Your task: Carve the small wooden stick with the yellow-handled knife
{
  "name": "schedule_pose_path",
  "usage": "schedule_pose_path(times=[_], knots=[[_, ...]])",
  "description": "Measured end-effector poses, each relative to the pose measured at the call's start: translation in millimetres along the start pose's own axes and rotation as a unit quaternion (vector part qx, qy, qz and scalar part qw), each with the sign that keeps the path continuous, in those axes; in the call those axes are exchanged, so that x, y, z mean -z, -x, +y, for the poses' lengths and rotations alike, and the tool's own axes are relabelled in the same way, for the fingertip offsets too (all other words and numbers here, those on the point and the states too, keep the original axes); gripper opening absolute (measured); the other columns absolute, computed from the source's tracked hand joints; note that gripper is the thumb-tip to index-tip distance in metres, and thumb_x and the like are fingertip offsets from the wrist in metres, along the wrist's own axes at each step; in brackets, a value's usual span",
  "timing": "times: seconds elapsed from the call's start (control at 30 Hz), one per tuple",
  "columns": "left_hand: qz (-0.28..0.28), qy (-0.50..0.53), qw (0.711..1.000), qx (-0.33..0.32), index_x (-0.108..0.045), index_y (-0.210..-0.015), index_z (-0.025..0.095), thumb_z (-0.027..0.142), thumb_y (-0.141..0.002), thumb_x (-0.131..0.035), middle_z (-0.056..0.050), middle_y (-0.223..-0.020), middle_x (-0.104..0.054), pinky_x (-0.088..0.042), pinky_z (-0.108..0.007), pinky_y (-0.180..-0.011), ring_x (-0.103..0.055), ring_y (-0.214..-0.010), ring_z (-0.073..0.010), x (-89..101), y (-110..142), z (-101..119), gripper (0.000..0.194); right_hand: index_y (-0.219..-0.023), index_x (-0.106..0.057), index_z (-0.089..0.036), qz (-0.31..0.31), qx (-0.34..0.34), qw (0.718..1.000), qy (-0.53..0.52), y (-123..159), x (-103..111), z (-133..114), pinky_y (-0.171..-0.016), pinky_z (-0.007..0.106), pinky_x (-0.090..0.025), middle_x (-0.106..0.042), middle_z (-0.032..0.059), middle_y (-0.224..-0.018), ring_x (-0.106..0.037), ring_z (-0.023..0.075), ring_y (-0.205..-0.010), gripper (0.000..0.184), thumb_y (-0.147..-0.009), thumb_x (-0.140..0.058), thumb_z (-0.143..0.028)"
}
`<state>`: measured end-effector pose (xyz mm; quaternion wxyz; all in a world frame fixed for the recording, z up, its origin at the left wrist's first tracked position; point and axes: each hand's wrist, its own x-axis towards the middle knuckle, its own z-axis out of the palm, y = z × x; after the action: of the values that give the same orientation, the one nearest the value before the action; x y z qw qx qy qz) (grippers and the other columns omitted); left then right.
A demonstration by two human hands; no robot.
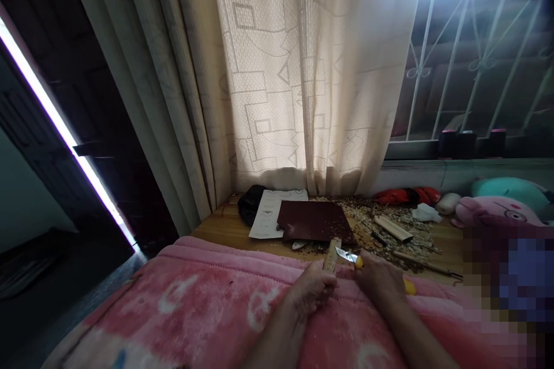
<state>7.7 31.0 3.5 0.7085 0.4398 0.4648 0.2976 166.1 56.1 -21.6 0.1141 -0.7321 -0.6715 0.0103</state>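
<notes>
My left hand [311,291] grips a pale strip of wood [332,253], which stands up out of the fist. My right hand [378,279] holds a carving knife with a yellow handle [358,262]. Its steel blade [346,255] points left and reaches the wood. A yellow object [409,286] lies on the blanket just right of my right hand, its shape partly hidden. Both hands rest above a pink blanket [216,282].
Beyond the blanket, a wooden surface [225,225] holds a dark red board [314,221], white paper [272,213], a black bag [251,204], wood shavings [415,230], a wooden block [393,228] and a wood-handled tool [422,264]. Plush toys [497,207] sit right.
</notes>
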Motion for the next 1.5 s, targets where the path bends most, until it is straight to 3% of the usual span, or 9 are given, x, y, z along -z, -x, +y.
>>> schedule_pose_path(times=[0.1, 0.23, 0.37, 0.57, 0.8, 0.97, 1.13, 1.33, 1.5], knots=[[-0.011, -0.002, 0.999, -0.035, -0.044, -0.084, 0.018, 0.012, -0.054, -0.044, 0.009, -0.044, -0.028, -0.010, -0.015, -0.032, -0.018, -0.031, -0.0009, 2.7, -16, -6, 0.031, -0.072, -0.052, -0.020, 0.007, 0.052, 0.999, -0.002, 6, 0, -6, -0.057, 0.024, -0.028, -0.058, 0.0040, -0.074, -0.052, 0.0149, -0.069, 0.018, -0.068, -0.036, -0.028], [0.023, -0.018, 0.998, -0.062, -0.045, -0.080, 0.016, 0.012, -0.053, -0.048, 0.008, -0.046, -0.033, -0.014, -0.015, -0.034, -0.023, -0.033, -0.0006, -1.9, -12, -4, 0.027, -0.071, -0.052, -0.020, 0.001, 0.108, 0.994, -0.009, 14, -1, -15, -0.056, 0.024, -0.028, -0.059, 0.0030, -0.071, -0.052, 0.0152, -0.068, 0.016, -0.067, -0.038, -0.027], [0.049, -0.035, 0.994, -0.090, -0.047, -0.077, 0.014, 0.012, -0.052, -0.052, 0.006, -0.050, -0.038, -0.020, -0.015, -0.039, -0.029, -0.040, -0.0015, -7.0, -10, -1, 0.026, -0.071, -0.052, -0.020, -0.009, 0.106, 0.994, -0.015, 13, -2, -17, -0.055, 0.024, -0.027, -0.059, 0.0039, -0.071, -0.052, 0.0157, -0.066, 0.018, -0.068, -0.037, -0.028], [0.071, -0.057, 0.994, -0.067, -0.049, -0.074, 0.013, 0.011, -0.053, -0.051, 0.006, -0.048, -0.034, -0.014, -0.017, -0.037, -0.024, -0.038, -0.0018, -5.6, -14, -4, 0.022, -0.073, -0.053, -0.019, -0.010, 0.083, 0.996, -0.018, 8, -4, -13, -0.058, 0.025, -0.028, -0.059, 0.0047, -0.073, -0.052, 0.0160, -0.070, 0.020, -0.069, -0.036, -0.031], [0.031, -0.014, 0.995, -0.089, -0.050, -0.079, 0.013, 0.008, -0.050, -0.048, 0.005, -0.052, -0.040, -0.019, -0.016, -0.039, -0.028, -0.039, -0.0019, -8.5, -11, -1, 0.030, -0.074, -0.054, -0.019, -0.023, 0.109, 0.994, -0.022, 15, -3, -17, -0.058, 0.024, -0.028, -0.059, 0.0048, -0.073, -0.052, 0.0162, -0.070, 0.020, -0.068, -0.037, -0.029], [0.069, -0.057, 0.995, -0.042, -0.047, -0.074, 0.013, 0.009, -0.051, -0.046, 0.007, -0.044, -0.031, -0.013, -0.018, -0.036, -0.023, -0.033, -0.0015, -5.9, -13, -5, 0.024, -0.071, -0.053, -0.020, -0.016, 0.084, 0.996, -0.012, 8, -7, -13, -0.057, 0.025, -0.030, -0.059, 0.0046, -0.072, -0.052, 0.0163, -0.069, 0.020, -0.068, -0.035, -0.028], [0.054, -0.069, 0.996, -0.020, -0.042, -0.078, 0.017, 0.009, -0.052, -0.040, 0.009, -0.040, -0.028, -0.011, -0.017, -0.035, -0.020, -0.029, -0.0022, -4.7, -9, -6, 0.027, -0.071, -0.052, -0.021, -0.013, 0.003, 1.000, -0.007, -2, -7, -3, -0.056, 0.026, -0.031, -0.059, 0.0046, -0.071, -0.053, 0.0173, -0.067, 0.018, -0.067, -0.037, -0.029], [0.072, -0.074, 0.990, -0.098, -0.037, -0.067, 0.016, 0.010, -0.052, -0.046, 0.007, -0.047, -0.033, -0.016, -0.016, -0.035, -0.027, -0.035, -0.0023, -3.0, -18, -8, 0.019, -0.069, -0.050, -0.023, 0.024, -0.022, 0.999, -0.007, 0, 0, -1, -0.054, 0.026, -0.031, -0.059, 0.0019, -0.069, -0.053, 0.0172, -0.065, 0.018, -0.068, -0.035, -0.031], [0.112, -0.127, 0.979, -0.116, -0.039, -0.068, 0.016, 0.027, -0.062, -0.048, 0.005, -0.050, -0.037, -0.022, -0.017, -0.038, -0.033, -0.040, -0.0044, 4.3, -29, -14, 0.016, -0.065, -0.050, -0.023, 0.027, -0.045, 0.998, -0.019, 0, 7, -2, -0.053, 0.024, -0.030, -0.058, 0.0017, -0.068, -0.053, 0.0158, -0.065, 0.019, -0.070, -0.033, -0.032]])
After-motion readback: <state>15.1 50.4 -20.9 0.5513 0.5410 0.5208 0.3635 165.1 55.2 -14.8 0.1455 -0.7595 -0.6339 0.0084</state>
